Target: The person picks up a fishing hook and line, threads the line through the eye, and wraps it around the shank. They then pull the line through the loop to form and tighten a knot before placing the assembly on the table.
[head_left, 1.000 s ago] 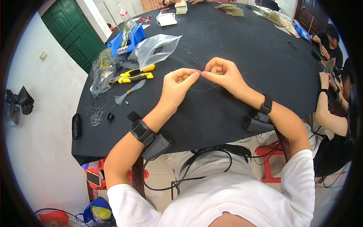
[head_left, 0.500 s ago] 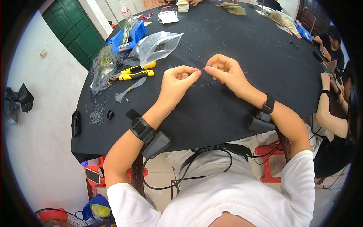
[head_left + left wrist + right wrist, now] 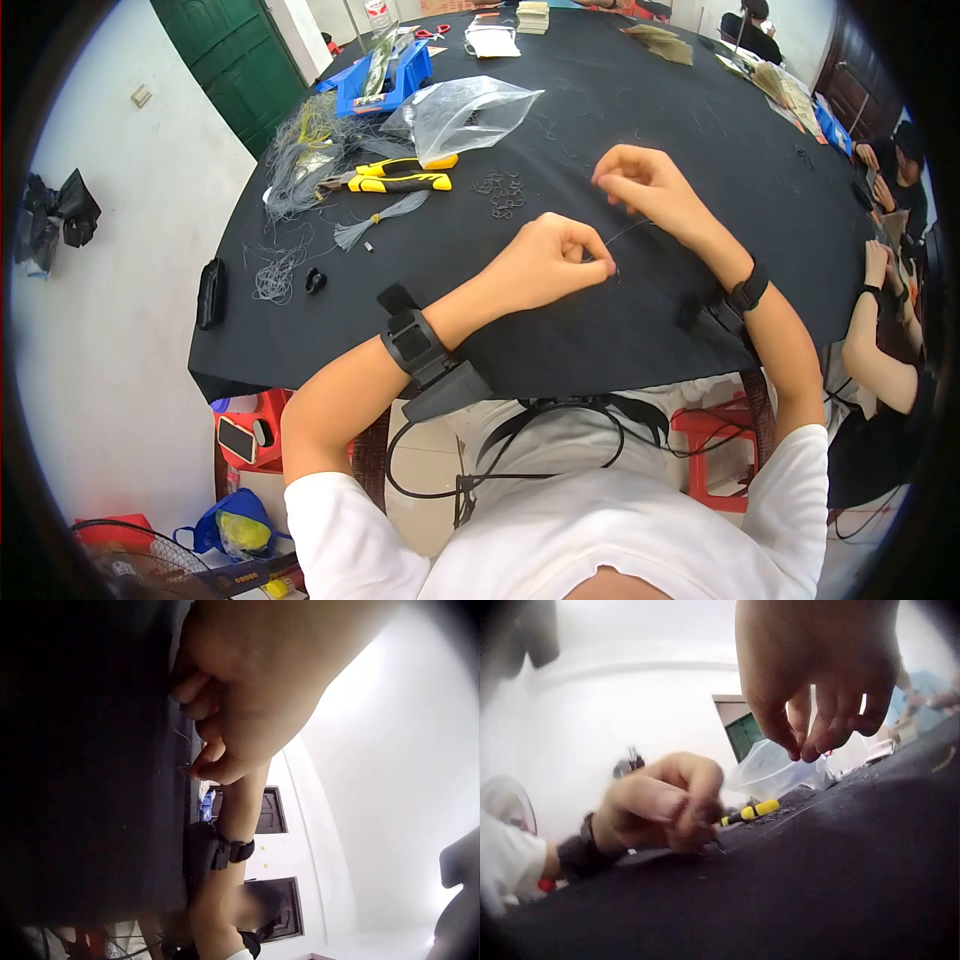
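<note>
My left hand pinches a thin line and a tiny dark piece, perhaps a hook, between thumb and forefinger, low over the black cloth. Up and to the right of it, my right hand has thumb and fingertips brought together; the line runs toward it, but whether it pinches the line is unclear. In the right wrist view the left hand shows the small dark piece at its fingertips, and the right hand hangs above with fingers bent downward.
Small dark hooks lie left of the hands, near yellow-black pliers, a tied bundle of line and a clear plastic bag. Farther back are a blue bin and tangled line. People sit at the right edge.
The hands have come apart from fingertip contact. The left moved right and nearer the body, the right moved right. The head view has shifted, and the hooks beside the hands are uncovered.
</note>
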Available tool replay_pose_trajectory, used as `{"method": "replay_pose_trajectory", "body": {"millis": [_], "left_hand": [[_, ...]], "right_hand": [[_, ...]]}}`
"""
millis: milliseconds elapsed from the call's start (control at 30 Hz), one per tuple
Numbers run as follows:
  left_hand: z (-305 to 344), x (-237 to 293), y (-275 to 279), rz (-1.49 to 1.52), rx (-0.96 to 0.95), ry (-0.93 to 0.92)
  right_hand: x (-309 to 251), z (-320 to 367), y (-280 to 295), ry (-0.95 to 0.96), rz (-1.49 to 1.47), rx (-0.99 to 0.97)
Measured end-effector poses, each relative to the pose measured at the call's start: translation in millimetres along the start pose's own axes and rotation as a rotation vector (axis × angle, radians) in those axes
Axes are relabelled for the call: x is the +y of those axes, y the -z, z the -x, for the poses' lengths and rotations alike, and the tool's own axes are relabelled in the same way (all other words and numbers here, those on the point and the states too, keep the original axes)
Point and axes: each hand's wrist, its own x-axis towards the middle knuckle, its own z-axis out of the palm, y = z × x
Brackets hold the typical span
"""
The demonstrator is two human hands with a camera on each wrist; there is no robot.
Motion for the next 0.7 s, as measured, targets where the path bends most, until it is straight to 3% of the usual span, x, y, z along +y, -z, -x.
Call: {"method": "replay_pose_trajectory", "body": {"millis": [200, 300, 433, 667, 700], "left_hand": [[3.9, 5.8, -3.5, -0.002, -0.116, 0.0], [4.3, 6.3, -3.9, -0.036, -0.122, -0.01], [4.6, 9.0, -3.2, -0.044, -0.132, 0.016], [3.8, 6.8, -2.2, -0.064, -0.13, 0.016], [2.5, 3.7, -2.4, 0.039, -0.126, 0.036]], "right_hand": [[-12.2, -47.3, -10.9, 0.232, 0.537, -0.292], [-9.4, -73.2, -26.0, 0.258, 0.714, -0.269], [-3.1, -90.3, -40.4, 0.192, 0.792, -0.3], [-1.5, -87.0, -39.5, 0.274, 0.717, -0.225], [-3.5, -84.5, -33.8, 0.284, 0.666, -0.21]]}}
